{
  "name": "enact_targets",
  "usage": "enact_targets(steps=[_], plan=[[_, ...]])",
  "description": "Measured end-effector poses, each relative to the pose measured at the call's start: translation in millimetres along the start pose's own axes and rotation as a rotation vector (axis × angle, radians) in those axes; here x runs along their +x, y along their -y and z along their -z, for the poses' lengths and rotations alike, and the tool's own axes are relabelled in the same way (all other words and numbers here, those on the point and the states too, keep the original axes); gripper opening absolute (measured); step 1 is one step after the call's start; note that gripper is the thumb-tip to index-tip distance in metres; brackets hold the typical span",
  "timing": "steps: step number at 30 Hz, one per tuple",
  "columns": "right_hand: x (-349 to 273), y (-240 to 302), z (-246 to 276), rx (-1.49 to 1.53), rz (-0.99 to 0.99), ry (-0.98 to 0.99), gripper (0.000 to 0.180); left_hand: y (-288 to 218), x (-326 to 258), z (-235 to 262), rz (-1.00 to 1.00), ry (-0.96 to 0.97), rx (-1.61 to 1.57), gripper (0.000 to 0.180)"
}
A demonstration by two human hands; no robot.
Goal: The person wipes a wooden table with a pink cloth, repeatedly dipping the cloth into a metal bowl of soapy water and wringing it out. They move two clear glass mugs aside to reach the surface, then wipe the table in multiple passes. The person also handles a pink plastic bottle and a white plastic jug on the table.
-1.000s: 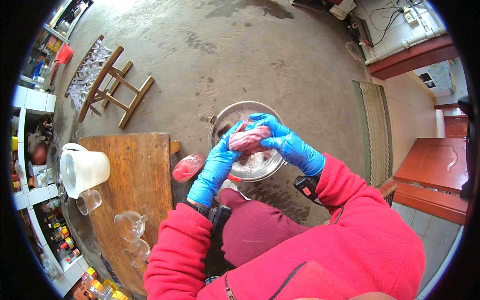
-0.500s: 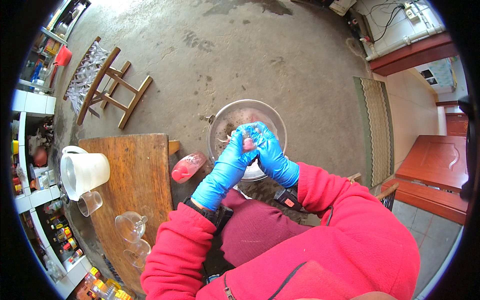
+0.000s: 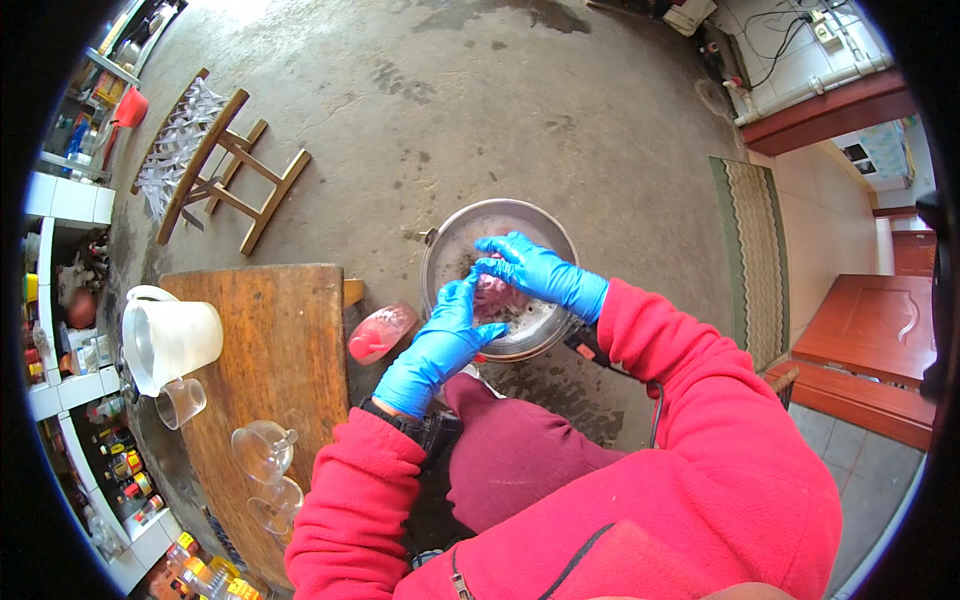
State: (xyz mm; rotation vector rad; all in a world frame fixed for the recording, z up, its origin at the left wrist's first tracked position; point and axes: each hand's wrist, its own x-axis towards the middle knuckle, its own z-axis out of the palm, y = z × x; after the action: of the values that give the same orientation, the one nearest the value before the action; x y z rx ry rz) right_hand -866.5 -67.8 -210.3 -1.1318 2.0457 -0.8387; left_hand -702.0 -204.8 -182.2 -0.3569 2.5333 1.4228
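A round metal basin (image 3: 440,235) with cloudy, sudsy water stands on the floor before my knees. In it, below and between my gloved hands, shows a bunched pink cloth (image 3: 497,297). My left hand (image 3: 440,338), in a blue glove, is over the basin's near left side, its thumb stretched away from the fingers. From the right my right hand (image 3: 535,272), also gloved in blue, reaches over the water with its fingers parted. The fingertips of both hands come close together over the cloth. I make out nothing gripped in either hand.
A clear bottle with red liquid (image 3: 382,333) lies left of the basin. On the wooden table (image 3: 265,350) are a white pitcher (image 3: 172,340), a clear cup (image 3: 181,403) and clear glassware (image 3: 263,452). A wooden folding chair (image 3: 215,160) lies farther left; a patterned mat (image 3: 757,260) is at right.
My hands were pressed together around something clear with pink in it. They have parted, the right moving a little to the right, and the pink cloth now shows below them.
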Motion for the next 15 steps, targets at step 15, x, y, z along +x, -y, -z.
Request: enact_targets(steps=[15], plan=[[53,-20,-66,-0.869,0.062,0.773,0.027,24,-21,10,0.015,-0.11,0.039,0.064]])
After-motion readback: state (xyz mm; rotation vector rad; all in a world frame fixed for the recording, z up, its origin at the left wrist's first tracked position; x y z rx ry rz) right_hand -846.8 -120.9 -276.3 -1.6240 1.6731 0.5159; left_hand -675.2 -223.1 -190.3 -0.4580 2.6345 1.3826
